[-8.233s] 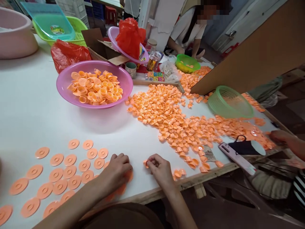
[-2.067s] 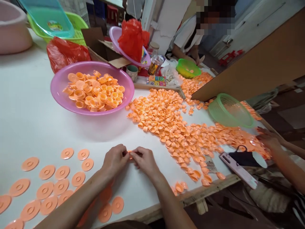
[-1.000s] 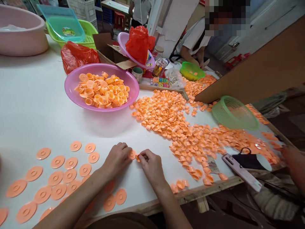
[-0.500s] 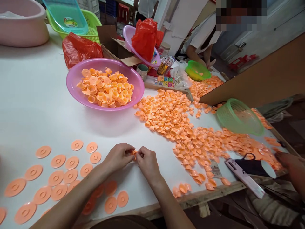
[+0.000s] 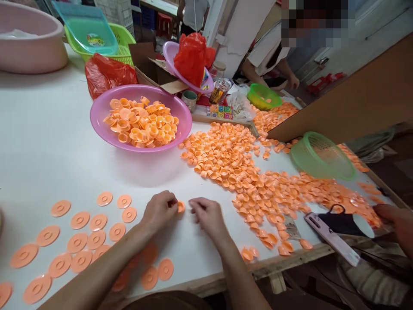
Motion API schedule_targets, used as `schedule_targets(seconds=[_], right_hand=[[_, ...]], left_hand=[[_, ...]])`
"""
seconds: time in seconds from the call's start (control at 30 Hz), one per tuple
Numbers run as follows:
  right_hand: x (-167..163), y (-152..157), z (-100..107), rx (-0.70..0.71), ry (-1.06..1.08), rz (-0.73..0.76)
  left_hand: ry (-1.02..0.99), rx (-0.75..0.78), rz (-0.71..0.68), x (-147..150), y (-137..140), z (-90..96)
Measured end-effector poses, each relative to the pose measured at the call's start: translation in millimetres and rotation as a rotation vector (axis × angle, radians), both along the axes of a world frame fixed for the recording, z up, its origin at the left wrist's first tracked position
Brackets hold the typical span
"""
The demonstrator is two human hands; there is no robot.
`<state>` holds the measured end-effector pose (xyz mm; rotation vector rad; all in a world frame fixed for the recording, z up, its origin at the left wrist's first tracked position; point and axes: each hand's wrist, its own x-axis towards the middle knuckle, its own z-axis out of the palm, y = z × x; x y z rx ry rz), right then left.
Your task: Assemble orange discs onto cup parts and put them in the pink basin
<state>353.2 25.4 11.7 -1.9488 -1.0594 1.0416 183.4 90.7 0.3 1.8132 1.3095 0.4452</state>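
Near the front edge of the white counter (image 5: 138,172), the left hand (image 5: 160,209) is pinching a small round orange plastic piece (image 5: 181,206); the right hand (image 5: 209,217) is hovering just beside it, its grip loosely parted. Flat orange plastic discs (image 5: 77,243) are lying leftward, small orange plastic cups (image 5: 226,159) rightward.

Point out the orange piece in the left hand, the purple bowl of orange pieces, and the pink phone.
Orange piece (image 5: 181,207): head view, the part the left hand (image 5: 159,211) leaves uncovered.
Purple bowl (image 5: 97,113): head view, bare inner wall on the picture's left.
Pink phone (image 5: 332,239): head view, middle of its back.
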Motion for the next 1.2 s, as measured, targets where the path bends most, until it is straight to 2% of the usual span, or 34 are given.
schedule_targets(seconds=[0.07,0.1,0.2,0.27,0.3,0.37,0.43,0.47,0.5,0.6,0.7,0.83,0.9,1.03,1.2], right_hand=[[19,-3,7,0.063,-0.08,-0.15],[26,-5,10,0.092,-0.134,-0.176],[35,-17,14,0.088,-0.236,-0.033],[36,-30,14,0.088,-0.279,0.09],[36,-37,13,0.101,-0.301,0.139],[40,-50,8,0.135,-0.345,0.207],[45,-60,1,0.142,-0.37,0.245],[48,-64,-4,0.134,-0.363,0.249],[49,-66,-8,0.124,-0.342,0.237],[44,-64,-19,0.119,-0.253,0.127],[26,-54,-20,0.106,-0.169,0.024],[-1,-41,-14,0.059,-0.017,0.0],[-9,-36,-15,0.049,0.021,0.008],[-18,-29,-20,0.018,-0.003,-0.013],[-28,-24,-20,0.014,-0.074,0.072]], left_hand=[[-0.103,0.088,0.111,-6,29,25.0],[-0.139,0.17,0.18,-9,48,42.1],[-0.162,0.417,0.438,-19,104,96.2],[-0.12,0.509,0.454,-28,119,117.9],[-0.084,0.526,0.374,-34,116,120.3],[0.003,0.488,0.052,-48,88,107.5],[0.088,0.354,-0.362,-66,41,77.7],[0.126,0.27,-0.515,-74,16,60.4],[0.162,0.199,-0.606,-81,-7,43.6],[0.228,0.154,-0.548,-86,-47,5.3],[0.196,0.187,-0.417,-65,-46,-10.3],[0.174,0.19,-0.299,-25,-28,-12.4],[0.172,0.179,-0.288,-14,-26,-13.0],[0.146,0.148,-0.316,-10,-31,-18.5],[0.104,0.116,-0.357,-13,-31,-19.6]])
